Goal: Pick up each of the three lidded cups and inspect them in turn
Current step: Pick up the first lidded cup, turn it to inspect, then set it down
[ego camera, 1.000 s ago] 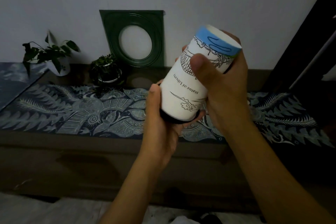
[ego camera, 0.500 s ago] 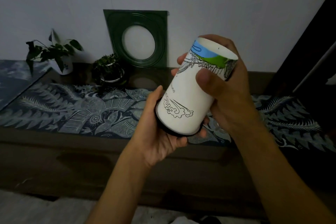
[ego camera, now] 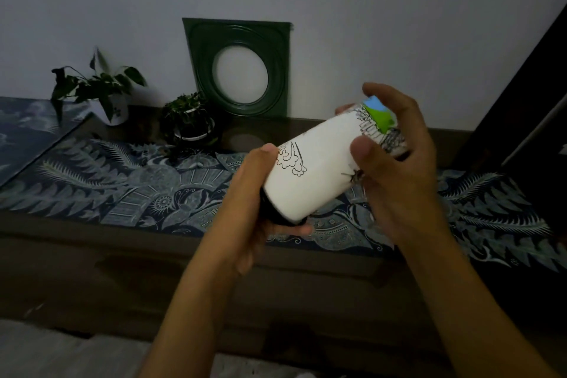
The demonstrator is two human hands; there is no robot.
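Observation:
I hold one white lidded cup [ego camera: 319, 169] with black line drawings and a blue and green patch near its far end. It is tilted steeply, almost on its side, in the air above the bench. Its black lid points down and left into my left hand [ego camera: 248, 205], which cups that end. My right hand [ego camera: 395, 156] wraps the far, printed end, thumb on the near side and fingers over the top. The other two cups are out of sight.
A dark wooden bench with a blue patterned runner [ego camera: 147, 187] stretches across the view. Two potted plants [ego camera: 101, 95] [ego camera: 190, 120] and a green square frame [ego camera: 239, 67] stand against the wall. A dark panel [ego camera: 527, 107] rises at the right.
The cup has turned about its axis and tipped further toward level; the lettering has rolled out of sight. My left hand has slid further round the lid end, and both hands have drifted slightly right.

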